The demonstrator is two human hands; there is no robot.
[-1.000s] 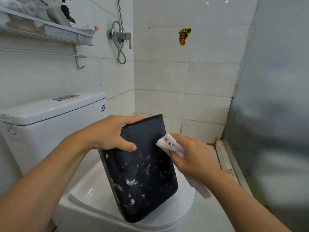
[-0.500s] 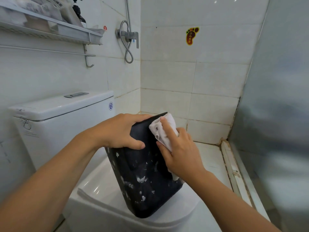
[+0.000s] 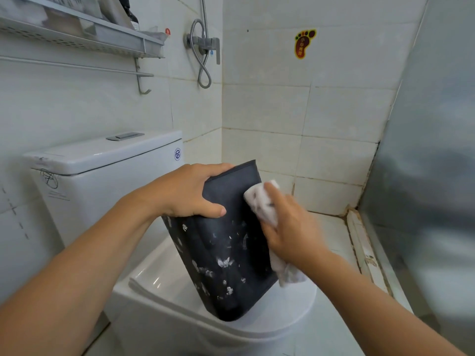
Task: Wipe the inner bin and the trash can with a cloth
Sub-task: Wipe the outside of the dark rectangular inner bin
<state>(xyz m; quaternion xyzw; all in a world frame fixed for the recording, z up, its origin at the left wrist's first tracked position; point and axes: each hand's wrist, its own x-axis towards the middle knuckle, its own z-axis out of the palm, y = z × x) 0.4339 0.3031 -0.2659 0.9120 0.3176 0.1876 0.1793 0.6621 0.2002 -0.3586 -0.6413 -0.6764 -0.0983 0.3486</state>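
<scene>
1. The toilet (image 3: 270, 327) takes up the bottom of the view, lid shut, and it's basically serving as the stand for this job. The cistern (image 3: 102, 176) sits behind it on the left, and there's a wall shelf (image 3: 84, 34) up top.
2. The dark inner bin (image 3: 231, 253) stands tilted on the toilet lid, upside down as far as I can tell, rounded end resting on the lid. The upper part of the facing side looks fairly clean and matte, but the middle and lower part is covered in white flecks and smears. So I'd call this early-to-middle for the bin.
3. The left hand (image 3: 187, 194) grips the top edge, fingers curled over the far side and thumb pressed across the front, steadying it.
4. The right hand (image 3: 290, 229) presses the cloth against the bin's right edge near the top, fingers curled round the wad.
5. The white cloth (image 3: 259, 201) is bunched, already a bit grubby, with a tail hanging below the hand.
6. No outer trash can in view anywhere, so that half looks not yet started.
</scene>
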